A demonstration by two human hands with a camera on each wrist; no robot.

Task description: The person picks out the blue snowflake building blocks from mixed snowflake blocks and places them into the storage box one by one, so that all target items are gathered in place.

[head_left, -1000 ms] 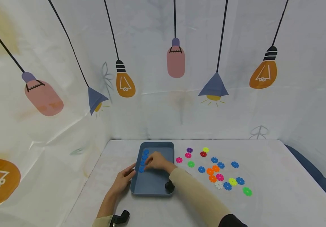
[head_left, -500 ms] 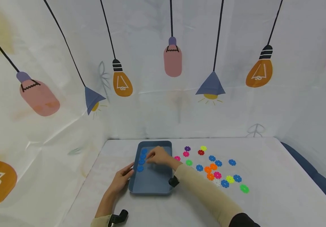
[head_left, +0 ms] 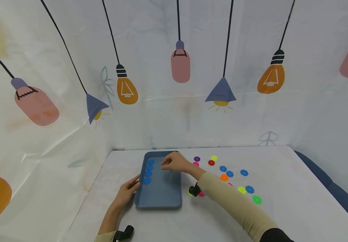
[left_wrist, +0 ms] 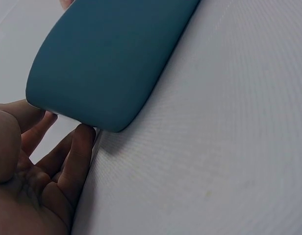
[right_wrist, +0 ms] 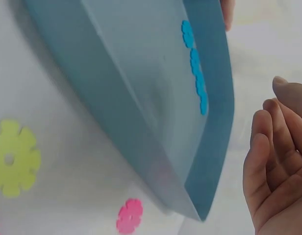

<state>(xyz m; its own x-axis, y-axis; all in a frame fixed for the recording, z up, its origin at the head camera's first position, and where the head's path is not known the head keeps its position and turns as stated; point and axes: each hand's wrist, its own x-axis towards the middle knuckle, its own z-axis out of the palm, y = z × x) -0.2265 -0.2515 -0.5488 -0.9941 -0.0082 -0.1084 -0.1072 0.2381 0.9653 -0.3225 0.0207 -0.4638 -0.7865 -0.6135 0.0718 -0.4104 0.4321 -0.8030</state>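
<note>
Hands: left hand (head_left: 127, 194) rests with relaxed, straight fingers (left_wrist: 80, 147) against the tray's (head_left: 161, 198) 9 o'clock wall, grasping nothing. Right hand (head_left: 175, 162) hovers over the tray's 1 o'clock corner, fingers (right_wrist: 268, 142) loosely extended and empty in the right wrist view.

Tray: blue, shallow, rectangular, lying flat on the table (head_left: 282, 188) near its 9 o'clock side.

Contents: a row of blue discs (head_left: 147, 173) running from 6 to 12 o'clock, close along the tray's 9 o'clock wall, apparently touching edge to edge. Rest of the floor bare.

Loose discs (head_left: 244, 172): flower-shaped, scattered on the table at 3 o'clock of the tray; blue, orange, yellow, green (head_left: 257, 200), red, purple and pink pieces, some hidden behind the right forearm.

Surround: white cloth printed with hanging lamps (head_left: 180, 65), behind and at both sides.

Risks, as judged: a nudge from the left hand could shift the tray and break the row. The right sleeve, passing low over the loose discs, could drag or scatter them. A disc dropped from height could bounce and knock its neighbours.
</note>
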